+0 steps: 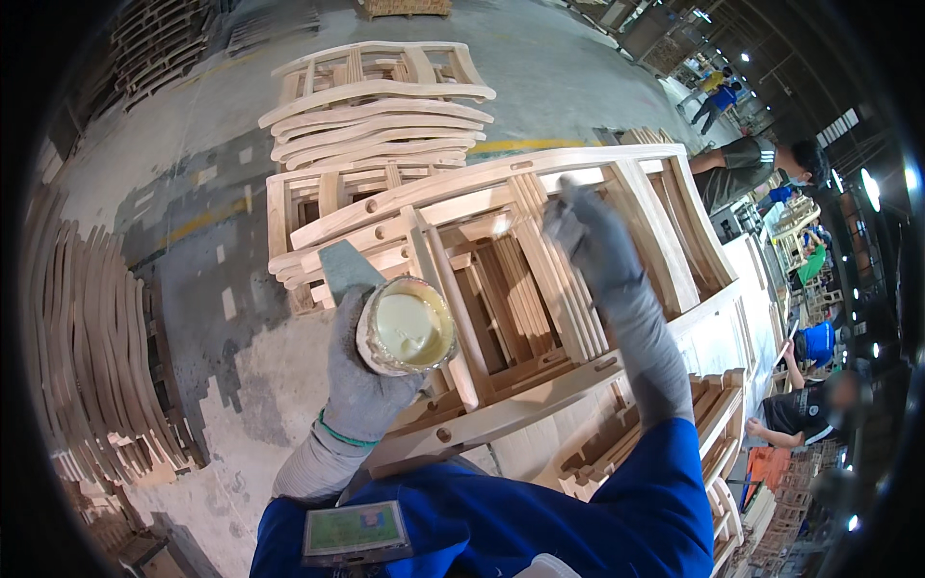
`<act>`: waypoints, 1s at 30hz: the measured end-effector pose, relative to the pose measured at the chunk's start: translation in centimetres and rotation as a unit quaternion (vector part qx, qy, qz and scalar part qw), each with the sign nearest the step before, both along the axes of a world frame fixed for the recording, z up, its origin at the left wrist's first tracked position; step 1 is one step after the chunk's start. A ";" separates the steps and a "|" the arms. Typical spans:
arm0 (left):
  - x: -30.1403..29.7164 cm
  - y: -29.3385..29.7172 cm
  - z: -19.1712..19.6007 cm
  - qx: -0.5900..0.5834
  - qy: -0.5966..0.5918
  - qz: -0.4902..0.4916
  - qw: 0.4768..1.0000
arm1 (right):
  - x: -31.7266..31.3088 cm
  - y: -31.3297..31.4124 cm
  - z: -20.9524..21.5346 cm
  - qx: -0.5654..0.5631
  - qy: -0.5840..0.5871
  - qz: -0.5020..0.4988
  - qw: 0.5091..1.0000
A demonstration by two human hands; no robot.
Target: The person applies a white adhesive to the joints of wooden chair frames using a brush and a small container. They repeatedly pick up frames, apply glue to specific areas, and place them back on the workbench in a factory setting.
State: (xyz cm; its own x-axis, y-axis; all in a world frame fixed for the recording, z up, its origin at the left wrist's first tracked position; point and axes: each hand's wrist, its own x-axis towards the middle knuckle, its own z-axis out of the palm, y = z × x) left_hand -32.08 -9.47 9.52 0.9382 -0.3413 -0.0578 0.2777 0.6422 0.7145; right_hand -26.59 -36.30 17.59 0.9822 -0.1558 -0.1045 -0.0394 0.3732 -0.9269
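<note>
My left hand (358, 380), in a grey glove, is wrapped round a small pot (407, 326) of cream-coloured paste with a crusted rim. A flat grey-green piece (347, 267) sticks out beside the pot on the same hand's side; how it is held is hidden. Over the slats of a pale wooden frame (520, 173) hovers my right hand (584, 231), also gloved. Its fingers are drawn together, somewhat blurred, and a small dark tip shows at their end. What that is, I cannot make out. The frame has curved rails with oval slots and round holes.
More wooden frames (376, 116) are stacked beyond, on the concrete floor. Curved wooden parts (96, 356) stand in a pile at the left. At the right a co-worker (761, 169) bends close to the frame, and another person (805, 409) reaches in lower down.
</note>
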 end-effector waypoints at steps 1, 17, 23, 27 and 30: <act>0.1 -0.5 -0.4 0.009 -0.009 -0.002 1.000 | 1.7 -3.8 0.1 -0.041 -0.030 -0.022 0.998; 1.4 0.0 -1.1 -0.265 0.251 -0.013 0.931 | 10.6 -8.9 -2.7 -0.241 -0.065 -0.168 0.954; 1.4 0.3 -1.8 -0.263 0.255 -0.004 0.930 | 10.0 -6.7 -4.1 -0.488 -0.156 -0.132 0.849; 1.1 0.6 -1.3 -0.272 0.250 -0.001 0.929 | 9.6 -4.9 -3.4 -0.658 -0.182 -0.169 0.711; 0.8 1.0 -1.2 -0.274 0.261 0.006 0.925 | 9.4 -5.1 -3.0 -0.698 -0.135 -0.174 0.682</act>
